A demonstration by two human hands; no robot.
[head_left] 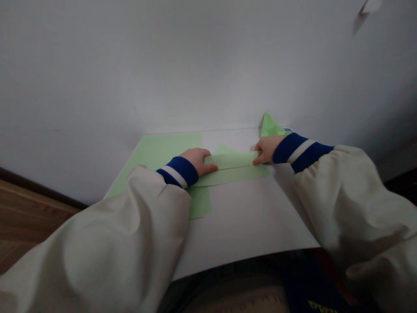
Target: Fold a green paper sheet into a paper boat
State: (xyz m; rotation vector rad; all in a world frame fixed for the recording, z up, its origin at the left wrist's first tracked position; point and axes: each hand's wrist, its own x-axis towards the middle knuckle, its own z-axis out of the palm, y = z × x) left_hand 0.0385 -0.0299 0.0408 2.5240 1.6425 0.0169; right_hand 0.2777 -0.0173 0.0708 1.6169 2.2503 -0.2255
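Note:
A sheet of pale green paper (231,163) lies folded over on the white tabletop (247,217), its upper layer forming a long rolled-looking band. My left hand (197,160) is closed over the band's left end, and my right hand (267,148) grips its right end between thumb and fingers. Behind my right hand stands a pointed piece of folded green paper (269,126), partly hidden by that wrist. A flat green sheet (166,150) lies to the left, its lower part hidden under my left sleeve.
The table's far side meets a white wall (195,65). A wooden floor (29,217) shows at lower left. A dark blue object with yellow lettering (312,289) sits below the table's near edge. A small pale object (366,13) hangs high on the wall.

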